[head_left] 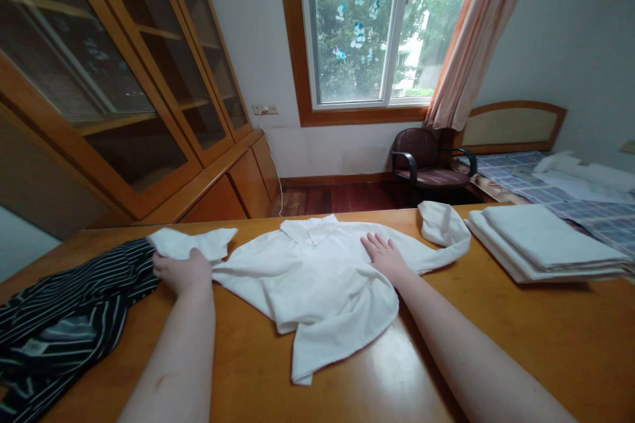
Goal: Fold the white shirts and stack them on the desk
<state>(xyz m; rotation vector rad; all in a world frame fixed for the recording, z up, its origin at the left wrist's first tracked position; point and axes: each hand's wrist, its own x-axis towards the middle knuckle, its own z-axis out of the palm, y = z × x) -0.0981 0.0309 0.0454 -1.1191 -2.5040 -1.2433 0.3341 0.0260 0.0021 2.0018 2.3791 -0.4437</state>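
Note:
A white collared shirt (317,277) lies spread on the wooden table, its collar toward the window and its lower hem bunched and folded. My left hand (183,271) is closed around the sleeve on the left, near the cuff; the fingertips are partly hidden by the cloth. My right hand (384,258) rests flat on the shirt's upper right part, fingers stretched out. The right sleeve reaches outward and curls back at its cuff end. Beside my left hand lies a black-and-white striped garment (84,297), crumpled, touching or close under the white cuff.
A stack of folded white cloth (540,238) sits at the table's right. Beyond the wooden table (248,377) stand a dark red armchair (426,158) and a bed with a plaid cover (516,172). A glass-doored cabinet (149,66) rises on the left, with a white cord (275,165) nearby.

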